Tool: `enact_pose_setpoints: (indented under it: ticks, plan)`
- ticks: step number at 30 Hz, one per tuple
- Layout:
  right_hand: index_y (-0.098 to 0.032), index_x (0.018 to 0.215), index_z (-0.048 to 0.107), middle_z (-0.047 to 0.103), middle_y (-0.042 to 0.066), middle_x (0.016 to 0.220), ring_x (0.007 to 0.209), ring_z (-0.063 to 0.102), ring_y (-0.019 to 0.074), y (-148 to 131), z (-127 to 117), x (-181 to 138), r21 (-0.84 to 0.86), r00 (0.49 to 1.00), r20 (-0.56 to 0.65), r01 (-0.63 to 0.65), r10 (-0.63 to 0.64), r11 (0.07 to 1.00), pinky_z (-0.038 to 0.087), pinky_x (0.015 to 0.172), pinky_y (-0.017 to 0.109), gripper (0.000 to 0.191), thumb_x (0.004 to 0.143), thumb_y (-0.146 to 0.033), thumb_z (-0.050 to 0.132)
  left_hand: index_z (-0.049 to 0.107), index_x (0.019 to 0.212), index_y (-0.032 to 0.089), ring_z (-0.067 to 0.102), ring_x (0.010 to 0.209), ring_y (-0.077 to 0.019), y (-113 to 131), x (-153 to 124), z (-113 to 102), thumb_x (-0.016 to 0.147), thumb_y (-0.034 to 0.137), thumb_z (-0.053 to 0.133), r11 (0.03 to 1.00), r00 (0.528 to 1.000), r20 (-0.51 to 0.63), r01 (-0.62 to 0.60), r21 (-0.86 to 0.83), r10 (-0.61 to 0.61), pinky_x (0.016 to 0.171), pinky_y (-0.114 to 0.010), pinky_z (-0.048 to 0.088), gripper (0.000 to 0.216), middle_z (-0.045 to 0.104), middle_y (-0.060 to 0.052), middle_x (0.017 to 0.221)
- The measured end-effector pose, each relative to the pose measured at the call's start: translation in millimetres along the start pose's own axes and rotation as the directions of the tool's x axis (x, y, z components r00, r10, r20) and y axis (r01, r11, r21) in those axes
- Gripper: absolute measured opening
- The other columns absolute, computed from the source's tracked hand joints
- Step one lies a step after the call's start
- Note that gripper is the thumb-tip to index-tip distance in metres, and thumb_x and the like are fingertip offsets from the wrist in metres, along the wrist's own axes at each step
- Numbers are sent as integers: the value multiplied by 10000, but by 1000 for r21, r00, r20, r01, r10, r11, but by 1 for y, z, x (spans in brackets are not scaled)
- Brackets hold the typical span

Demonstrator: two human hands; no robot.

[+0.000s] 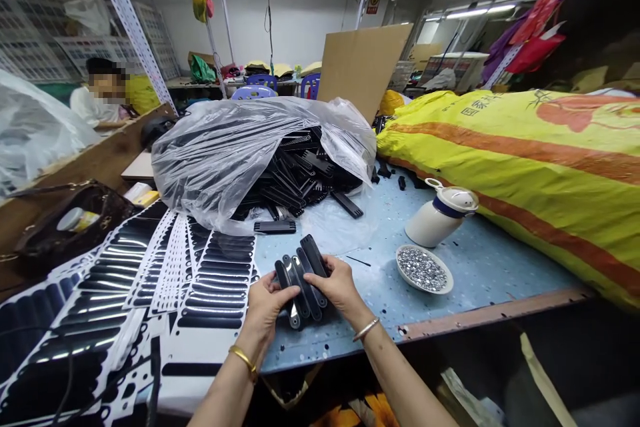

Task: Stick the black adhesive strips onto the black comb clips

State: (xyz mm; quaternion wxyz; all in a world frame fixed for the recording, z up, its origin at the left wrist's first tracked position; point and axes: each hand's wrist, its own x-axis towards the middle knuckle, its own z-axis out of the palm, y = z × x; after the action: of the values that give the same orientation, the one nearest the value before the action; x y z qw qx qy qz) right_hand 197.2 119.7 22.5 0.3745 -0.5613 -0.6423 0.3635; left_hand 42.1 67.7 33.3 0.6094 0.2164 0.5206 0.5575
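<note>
Several flat black plastic strips [300, 287] with rounded ends and small holes are fanned side by side between my two hands, just above the blue table. My left hand [270, 300] is closed on the left side of the bunch, its thumb lying across a strip. From the right, my right hand [340, 287] grips the strips too, thumb on top; one squarer strip [313, 255] stands up higher beside its fingers. Ahead of both hands, a clear plastic bag [210, 153] spills a heap of black plastic pieces [285, 177]. One loose black piece [275, 227] lies before it.
White sheets with black strips [215, 280] overlap on the left. To the right stand a bowl of small shiny metal parts [424, 269] and a white lidded mug [433, 220]. A big yellow sack [525, 153] borders the table [370, 320]. A person [95, 97] sits far left.
</note>
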Motion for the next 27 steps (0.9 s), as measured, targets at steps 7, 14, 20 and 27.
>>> enact_pose_setpoints:
  ticks: [7, 14, 20, 27]
  plan:
    - [-165, 1039, 692, 759, 67, 952, 876, 696, 276, -7, -9, -9, 199, 997, 83, -26, 9, 980, 556, 806, 393, 462, 606, -299, 784, 715, 730, 94, 655, 598, -160, 8, -2, -1, 432, 133, 804, 992, 996, 84, 29, -123, -19, 613, -255, 533, 313, 727, -51, 664]
    - [-164, 1050, 719, 747, 71, 1018, 950, 670, 290, -22, -2, -22, 544, 995, 54, -97, 81, 833, 520, 858, 396, 492, 613, -359, 832, 669, 768, 102, 593, 506, -106, 10, -11, -1, 445, 214, 889, 973, 997, 22, 75, -218, -72, 535, -217, 502, 407, 693, -24, 624]
    - [-188, 1079, 715, 744, 32, 993, 916, 666, 251, -34, 9, -33, 644, 991, 80, -136, 111, 753, 520, 829, 343, 533, 581, -297, 869, 645, 726, 118, 556, 472, -96, 13, -13, -6, 392, 179, 894, 987, 999, 0, 42, -154, -42, 485, -204, 465, 421, 660, 13, 571]
    - [-162, 982, 737, 746, 25, 890, 823, 662, 235, -27, 23, -31, 586, 993, 51, -115, 105, 802, 521, 769, 330, 494, 526, -279, 887, 708, 758, 98, 639, 618, -154, 11, -7, -6, 389, 181, 902, 988, 986, -66, -148, 53, 151, 568, -228, 510, 425, 717, -25, 688]
